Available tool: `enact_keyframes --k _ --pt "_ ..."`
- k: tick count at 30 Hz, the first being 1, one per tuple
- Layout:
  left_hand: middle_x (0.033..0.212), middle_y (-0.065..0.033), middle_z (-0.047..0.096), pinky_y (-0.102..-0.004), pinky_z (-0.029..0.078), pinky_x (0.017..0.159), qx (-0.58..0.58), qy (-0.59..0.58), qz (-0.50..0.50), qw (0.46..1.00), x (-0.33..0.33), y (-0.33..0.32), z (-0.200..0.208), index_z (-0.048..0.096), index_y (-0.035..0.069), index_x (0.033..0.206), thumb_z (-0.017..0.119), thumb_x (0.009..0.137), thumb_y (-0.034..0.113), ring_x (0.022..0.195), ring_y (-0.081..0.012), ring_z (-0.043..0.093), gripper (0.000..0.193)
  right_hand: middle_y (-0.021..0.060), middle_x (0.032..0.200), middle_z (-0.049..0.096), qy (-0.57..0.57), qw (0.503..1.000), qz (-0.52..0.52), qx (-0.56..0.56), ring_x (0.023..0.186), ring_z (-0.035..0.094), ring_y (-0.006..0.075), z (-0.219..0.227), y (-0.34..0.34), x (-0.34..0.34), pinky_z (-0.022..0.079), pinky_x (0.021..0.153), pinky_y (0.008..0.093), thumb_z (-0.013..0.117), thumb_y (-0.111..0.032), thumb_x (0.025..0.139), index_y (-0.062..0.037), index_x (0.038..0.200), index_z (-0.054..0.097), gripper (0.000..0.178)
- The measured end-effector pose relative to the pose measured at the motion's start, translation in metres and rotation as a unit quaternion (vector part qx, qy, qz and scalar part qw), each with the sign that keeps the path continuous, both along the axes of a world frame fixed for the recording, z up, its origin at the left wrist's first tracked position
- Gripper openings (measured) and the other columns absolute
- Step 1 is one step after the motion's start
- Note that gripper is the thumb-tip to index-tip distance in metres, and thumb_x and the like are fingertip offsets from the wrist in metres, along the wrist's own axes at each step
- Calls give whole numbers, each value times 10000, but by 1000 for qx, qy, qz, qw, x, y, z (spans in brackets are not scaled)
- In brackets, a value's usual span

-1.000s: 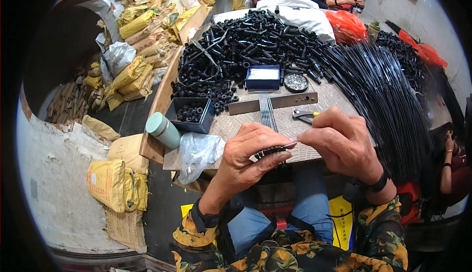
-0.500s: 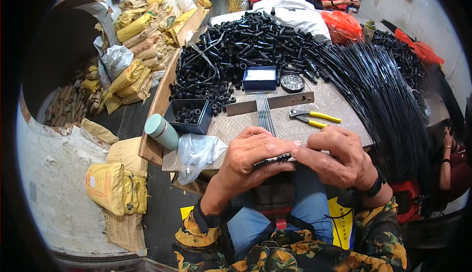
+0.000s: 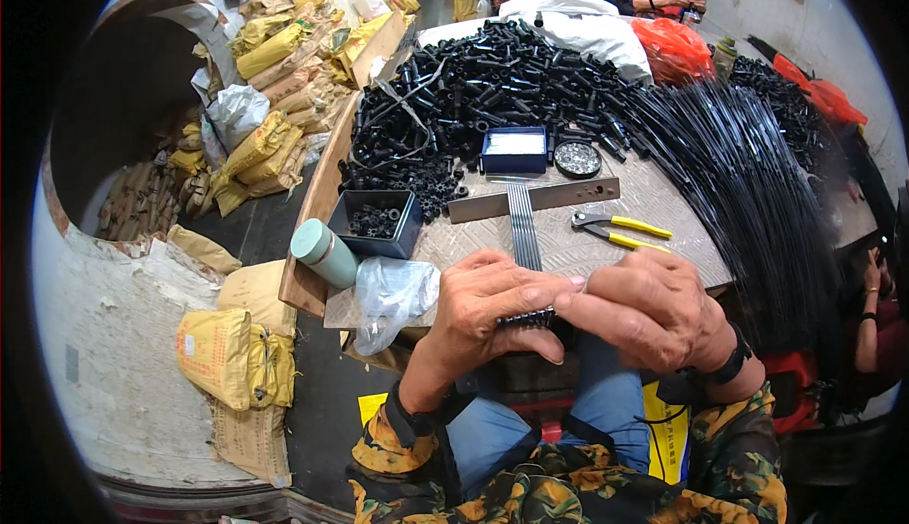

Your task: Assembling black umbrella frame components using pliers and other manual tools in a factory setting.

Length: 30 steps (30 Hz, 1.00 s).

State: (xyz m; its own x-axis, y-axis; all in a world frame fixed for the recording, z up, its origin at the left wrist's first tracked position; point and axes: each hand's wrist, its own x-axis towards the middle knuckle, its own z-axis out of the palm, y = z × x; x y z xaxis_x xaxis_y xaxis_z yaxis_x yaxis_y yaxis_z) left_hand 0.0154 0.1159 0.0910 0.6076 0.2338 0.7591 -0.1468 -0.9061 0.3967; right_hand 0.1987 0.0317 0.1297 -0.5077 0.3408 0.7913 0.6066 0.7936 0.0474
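My left hand (image 3: 488, 308) is closed around a row of thin dark rods (image 3: 524, 226). The rods run from the metal bar toward me and pass beneath my fingers. A ribbed black edge (image 3: 527, 318) shows between my left thumb and fingers. Close against the left fingertips, my right hand (image 3: 649, 311) is pinched with its fingers curled. Whatever lies in that pinch is too small or hidden to make out. The flat metal bar (image 3: 473, 209) lies across the table beyond both hands, crossed by the rods. Yellow-handled pliers (image 3: 625, 230) rest to the right of the rods.
Black tubular parts (image 3: 483, 79) are heaped at the back, with long black rods (image 3: 729, 183) fanned along the right. A blue box (image 3: 514, 150), round dish (image 3: 577, 158), dark bin (image 3: 377, 223), green bottle (image 3: 324, 252) and plastic bag (image 3: 393, 297) surround the work area. Other people sit beyond.
The whole view has shifted slightly to the right. My left thumb has lowered, showing more of the ribbed black edge. The right fingers are curled more tightly beside it.
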Motion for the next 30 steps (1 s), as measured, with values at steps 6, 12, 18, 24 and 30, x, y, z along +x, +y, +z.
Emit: enact_keyframes --k 6,12,18,24,30 --pt "803 -9 662 -263 412 607 0 -12 52 999 0 -2 -4 651 124 1017 678 596 439 668 -154 612 527 43 803 575 -12 1000 -1 -11 559 530 132 3 2 2 388 487 259 612 -33 663 -67 992 586 332" --pt "793 -18 662 -274 431 619 -7 -28 14 999 5 1 -6 656 104 979 638 634 479 673 -173 618 510 58 750 611 55 995 28 -79 586 567 165 3 8 5 412 501 273 605 -27 725 -78 917 579 201" --pt "794 -23 661 -283 441 613 14 -11 32 999 6 3 -8 665 93 893 659 603 487 671 -185 618 489 68 784 583 84 985 70 -134 678 584 195 6 13 8 473 572 295 596 -8 701 -51 976 593 278" --pt "848 -48 645 -329 452 719 40 41 89 994 5 1 -15 642 91 910 709 614 423 781 -202 624 450 85 885 570 26 996 30 -79 644 548 164 8 5 -13 423 535 268 637 -65 689 -68 1010 611 322" --pt "1369 -93 340 -455 218 1031 157 337 194 908 9 5 -62 315 193 1355 612 658 572 1264 -270 323 847 -9 804 551 -90 993 -35 -69 612 511 126 17 -9 -5 373 518 251 646 -130 660 -136 921 632 262"
